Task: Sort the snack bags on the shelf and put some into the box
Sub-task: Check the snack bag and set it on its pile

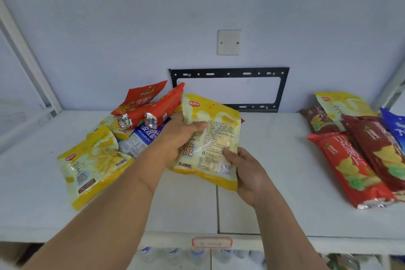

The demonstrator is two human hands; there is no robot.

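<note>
Both my hands hold yellow snack bags [215, 136] above the middle of the white shelf [274, 171]. My left hand [178, 136] grips them from the left side with the thumb across the front. My right hand [247, 173] holds their lower right corner from beneath. A second yellow bag seems to lie behind the front one. On the left lies a heap: a yellow bag [87, 164], a blue and white bag [140, 140] and orange-red bags [153, 109]. No box is in view.
On the right of the shelf lie red bags [350, 169], a dark red bag [381, 144], a yellow bag [344, 105] and a blue bag [394, 129]. A black metal bracket [230, 73] hangs on the wall behind. Bottles [197, 254] stand on the shelf below.
</note>
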